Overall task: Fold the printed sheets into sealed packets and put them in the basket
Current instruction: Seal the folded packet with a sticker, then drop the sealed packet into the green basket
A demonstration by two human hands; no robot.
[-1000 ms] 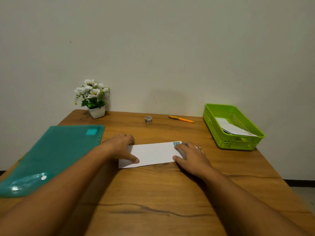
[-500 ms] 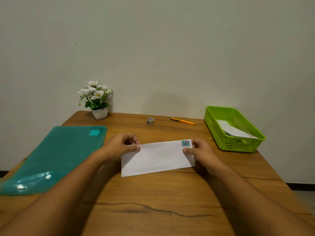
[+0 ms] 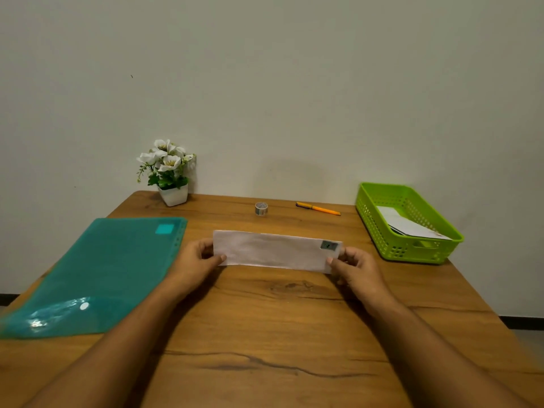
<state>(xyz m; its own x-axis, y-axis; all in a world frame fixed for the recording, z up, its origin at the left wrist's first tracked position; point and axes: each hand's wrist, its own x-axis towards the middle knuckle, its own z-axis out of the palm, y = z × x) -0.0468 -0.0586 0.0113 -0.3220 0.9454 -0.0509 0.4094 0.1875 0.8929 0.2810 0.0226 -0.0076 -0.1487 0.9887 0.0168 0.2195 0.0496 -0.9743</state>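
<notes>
We held the folded sheet (image 3: 273, 251) crosswise before us, a long white strip raised over the middle of the table (image 3: 279, 319), well apart from the basket (image 3: 394, 250). Our left hand (image 3: 203, 259) pinched its left end, thumb on the near face and fingers curled behind. Our right hand (image 3: 353, 265) pinched the right end the same way, just below a small printed square (image 3: 328, 245) at the upper right corner. Gripping both ends pulled the strip flat and level, which we judged suited checking the fold before sealing it.

The tape roll (image 3: 261, 208) stood just beyond the sheet, near enough for that sealing step, with an orange pen (image 3: 319, 208) to its right. The basket sat at the table's right side, nearest our right hand, and white folded paper (image 3: 412, 226) lay inside it. A teal folder (image 3: 103, 269) lay flat on our left, probably the supply of sheets. A flower pot (image 3: 173, 195) stood at the far left corner by the wall.

The sheet hid our fingers behind it and its own back face, so we could not tell whether any flap was taped. Whether its lower edge touched the table was unclear. The printed square was too small to read, the basket wall hid how many packets lay there, and the frame cut off the folder's near corner.
</notes>
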